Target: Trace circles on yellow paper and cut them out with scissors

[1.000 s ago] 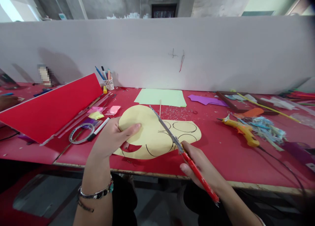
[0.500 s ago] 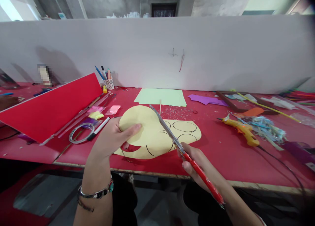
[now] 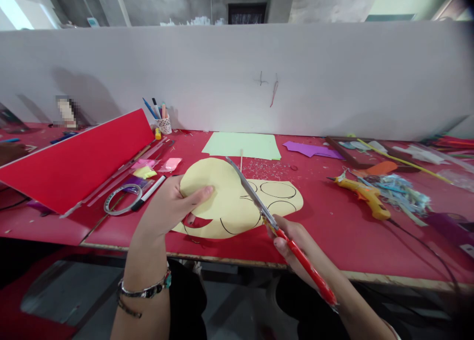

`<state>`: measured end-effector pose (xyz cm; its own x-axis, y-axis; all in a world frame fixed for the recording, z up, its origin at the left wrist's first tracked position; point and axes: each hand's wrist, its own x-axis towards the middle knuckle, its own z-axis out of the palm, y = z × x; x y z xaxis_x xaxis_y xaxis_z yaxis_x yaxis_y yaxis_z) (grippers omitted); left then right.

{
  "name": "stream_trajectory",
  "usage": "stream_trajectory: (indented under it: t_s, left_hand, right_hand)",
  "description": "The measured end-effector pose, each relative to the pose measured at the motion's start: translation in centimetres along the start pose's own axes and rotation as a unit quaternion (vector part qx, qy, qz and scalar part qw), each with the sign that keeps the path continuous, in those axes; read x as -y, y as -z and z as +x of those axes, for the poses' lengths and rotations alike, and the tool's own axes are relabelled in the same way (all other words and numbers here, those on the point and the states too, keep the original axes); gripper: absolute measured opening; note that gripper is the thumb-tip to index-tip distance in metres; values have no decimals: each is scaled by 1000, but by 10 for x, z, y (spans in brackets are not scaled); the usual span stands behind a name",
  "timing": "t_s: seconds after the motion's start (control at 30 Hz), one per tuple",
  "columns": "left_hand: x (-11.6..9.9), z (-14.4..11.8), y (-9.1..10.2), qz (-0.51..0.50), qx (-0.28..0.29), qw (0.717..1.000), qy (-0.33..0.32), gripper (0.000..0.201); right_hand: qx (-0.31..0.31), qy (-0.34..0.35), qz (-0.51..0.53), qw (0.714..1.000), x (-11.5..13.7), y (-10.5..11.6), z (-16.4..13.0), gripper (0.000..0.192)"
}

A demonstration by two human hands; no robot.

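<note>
While the left hand [image 3: 168,209] pinches the left edge of the yellow paper sheet [image 3: 225,201] with thumb on top and fingers beneath, the sheet sits at the centre of the frame, its near part lifted off the red table [image 3: 333,231]. Black circles and arcs are drawn on the sheet's right half. The right hand [image 3: 299,241], lower centre-right, is clenched around the red handles of the scissors [image 3: 266,216]; the metal blades run up and left across the sheet and appear nearly together, with the tip over the sheet's upper edge.

Surrounding items:
- Pale green paper [image 3: 242,145] lies flat just beyond the yellow sheet, upper centre.
- A purple paper scrap [image 3: 313,150] lies to the right of the green paper.
- A yellow glue gun [image 3: 365,195] rests at the right, beside a heap of bluish shreds [image 3: 402,191].
- A red board [image 3: 77,162] leans tilted at the left.
- A tape roll [image 3: 123,200] and a marker [image 3: 148,193] lie just left of the left hand.
- A pen cup [image 3: 164,125] stands against the white partition [image 3: 237,78].
</note>
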<state>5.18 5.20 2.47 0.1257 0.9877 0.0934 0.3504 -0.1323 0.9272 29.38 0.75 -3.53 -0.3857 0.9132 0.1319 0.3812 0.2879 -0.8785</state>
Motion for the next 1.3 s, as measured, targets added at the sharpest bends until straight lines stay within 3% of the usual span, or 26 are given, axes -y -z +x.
stream_trajectory:
  t_s: [0.27, 0.5, 0.7, 0.8, 1.03, 1.17, 1.3]
  left_hand:
    - [5, 1, 1, -2, 1, 1000, 3, 20]
    - [5, 7, -4, -29, -4, 1000, -9, 38]
    - [17, 18, -12, -186, -79, 979, 30, 24]
    - [21, 23, -12, -229, -87, 969, 35, 23]
    - [23, 27, -15, -198, -89, 976, 21, 25]
    - [22, 26, -16, -148, -124, 981, -15, 26]
    - [19, 22, -11, -177, -159, 970, -55, 25]
  right_hand:
    - [-24, -16, 29, 999, 3, 0, 0, 40]
    - [-65, -16, 127, 990, -8, -1, -1, 38]
    - [-63, -19, 172, 983, -12, 1, -4, 35]
    - [-76, -22, 174, 981, -10, 1, -3, 37]
    - [-50, -18, 216, 975, -12, 2, -4, 36]
    - [-53, -2, 239, 969, -13, 2, -4, 37]
    - [-74, 14, 247, 966, -17, 3, -1, 39]
